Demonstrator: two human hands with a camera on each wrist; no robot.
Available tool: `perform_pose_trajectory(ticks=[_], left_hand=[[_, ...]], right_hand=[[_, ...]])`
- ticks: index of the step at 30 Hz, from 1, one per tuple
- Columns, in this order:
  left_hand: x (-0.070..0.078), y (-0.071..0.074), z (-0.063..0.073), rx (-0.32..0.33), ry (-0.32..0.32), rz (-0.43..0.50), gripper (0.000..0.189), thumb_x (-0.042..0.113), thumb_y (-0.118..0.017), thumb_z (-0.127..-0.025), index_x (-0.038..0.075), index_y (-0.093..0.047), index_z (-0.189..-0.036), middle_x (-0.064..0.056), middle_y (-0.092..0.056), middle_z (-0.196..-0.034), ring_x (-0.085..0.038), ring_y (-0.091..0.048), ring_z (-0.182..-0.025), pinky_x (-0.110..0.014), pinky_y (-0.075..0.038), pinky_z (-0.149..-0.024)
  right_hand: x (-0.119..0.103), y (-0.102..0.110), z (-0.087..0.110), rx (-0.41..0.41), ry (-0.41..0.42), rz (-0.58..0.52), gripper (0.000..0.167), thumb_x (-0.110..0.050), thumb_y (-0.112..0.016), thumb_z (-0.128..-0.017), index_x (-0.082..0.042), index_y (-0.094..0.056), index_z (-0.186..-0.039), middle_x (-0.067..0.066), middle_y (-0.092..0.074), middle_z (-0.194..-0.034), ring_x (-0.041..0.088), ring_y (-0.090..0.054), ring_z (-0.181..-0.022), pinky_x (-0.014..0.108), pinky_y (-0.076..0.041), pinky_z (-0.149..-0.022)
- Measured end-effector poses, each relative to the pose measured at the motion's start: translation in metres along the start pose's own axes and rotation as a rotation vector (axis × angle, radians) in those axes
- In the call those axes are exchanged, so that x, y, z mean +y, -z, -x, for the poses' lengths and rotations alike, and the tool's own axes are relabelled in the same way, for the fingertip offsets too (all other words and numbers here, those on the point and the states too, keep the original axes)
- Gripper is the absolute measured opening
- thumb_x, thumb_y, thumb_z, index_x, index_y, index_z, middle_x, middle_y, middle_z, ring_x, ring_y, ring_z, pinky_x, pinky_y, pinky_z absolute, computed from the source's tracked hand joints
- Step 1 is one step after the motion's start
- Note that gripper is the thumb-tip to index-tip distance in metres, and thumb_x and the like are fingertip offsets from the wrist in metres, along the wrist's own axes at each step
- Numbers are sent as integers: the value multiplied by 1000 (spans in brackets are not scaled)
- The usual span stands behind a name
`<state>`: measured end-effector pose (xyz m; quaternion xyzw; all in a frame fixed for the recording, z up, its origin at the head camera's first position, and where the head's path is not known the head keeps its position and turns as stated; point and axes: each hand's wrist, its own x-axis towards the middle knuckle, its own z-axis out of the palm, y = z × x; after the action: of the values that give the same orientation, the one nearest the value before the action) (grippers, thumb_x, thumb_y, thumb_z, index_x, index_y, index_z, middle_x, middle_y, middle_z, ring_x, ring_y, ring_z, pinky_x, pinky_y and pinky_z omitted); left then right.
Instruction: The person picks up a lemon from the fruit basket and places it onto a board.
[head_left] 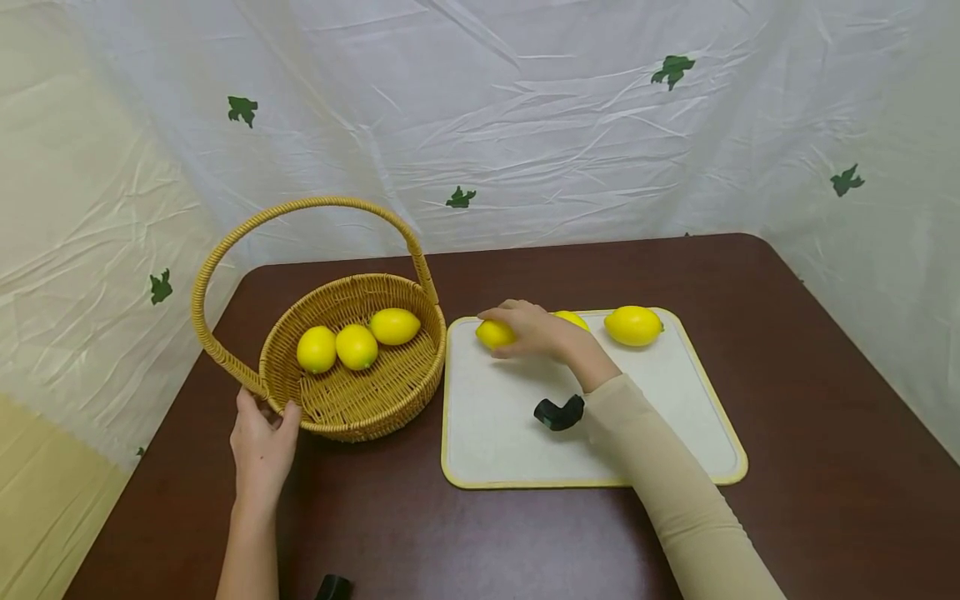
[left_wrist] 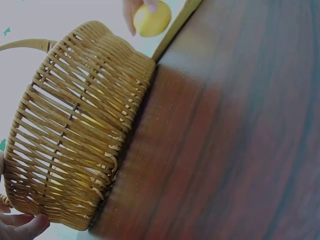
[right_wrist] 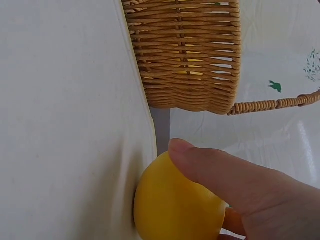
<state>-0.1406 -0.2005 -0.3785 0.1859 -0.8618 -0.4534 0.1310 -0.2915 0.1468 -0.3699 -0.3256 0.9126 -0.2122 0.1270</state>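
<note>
My left hand [head_left: 262,446] holds the rim of a round wicker basket [head_left: 405,410] at the near foot of its tall hooped handle. Three yellow lemons [head_left: 356,347] lie inside on the woven bottom. Over the white tray [head_left: 510,442], my right hand [head_left: 528,327] grips another lemon [head_left: 495,334] at the tray's far left. The right wrist view shows the thumb [right_wrist: 215,167] pressed along this lemon [right_wrist: 175,205], close against the white surface. Behind the right hand a lemon [head_left: 572,318] is partly hidden. One more lemon [head_left: 633,326] rests at the tray's far right.
Basket and tray stand side by side, almost touching, on a dark brown table [head_left: 525,533]. White cloth [head_left: 525,125] with green leaf shapes hangs behind. A black curved piece [head_left: 558,413] shows beside the right wrist, and another dark piece [head_left: 333,587] at the bottom edge.
</note>
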Motion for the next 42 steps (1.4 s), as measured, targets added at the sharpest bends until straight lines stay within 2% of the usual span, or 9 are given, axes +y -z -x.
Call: perform_pose_trajectory(ticks=[8,18,29,42], left_hand=[[-1,0,0,-1,2,-1,60,22,-47,-91,5,-21,-142,-23,-45,-126,-36,-50,-110,-48,-46,-84],[-1,0,0,9,-11,-4,60,22,-47,-90,6,-22,-142,-21,-47,-124,-32,-51,-109,-45,-45,-82],[-3,-1,-1,0,-7,10,60,23,-47,-91,7,-21,-143,-20,-45,-126,-32,-51,-110,-46,-46,-83],[-2,0,-1,-6,1,23,61,22,-47,-91,6,-20,-143,-21,-43,-130,-35,-48,-114,-48,-45,-87]], right_hand=[[2,-2,-5,23,25,37,55,-25,-67,-82,-10,-49,-132,13,-47,-129,31,-39,-118,44,-35,-97],[1,1,-8,69,66,44,50,-21,-67,-83,-7,-52,-129,15,-48,-127,32,-39,-117,46,-33,-99],[2,3,-10,-4,55,-7,47,-14,-65,-84,-4,-52,-128,13,-50,-124,29,-43,-116,42,-34,-99],[2,2,-13,20,59,44,47,-18,-65,-83,-5,-53,-128,15,-48,-127,31,-39,-118,42,-33,-100]])
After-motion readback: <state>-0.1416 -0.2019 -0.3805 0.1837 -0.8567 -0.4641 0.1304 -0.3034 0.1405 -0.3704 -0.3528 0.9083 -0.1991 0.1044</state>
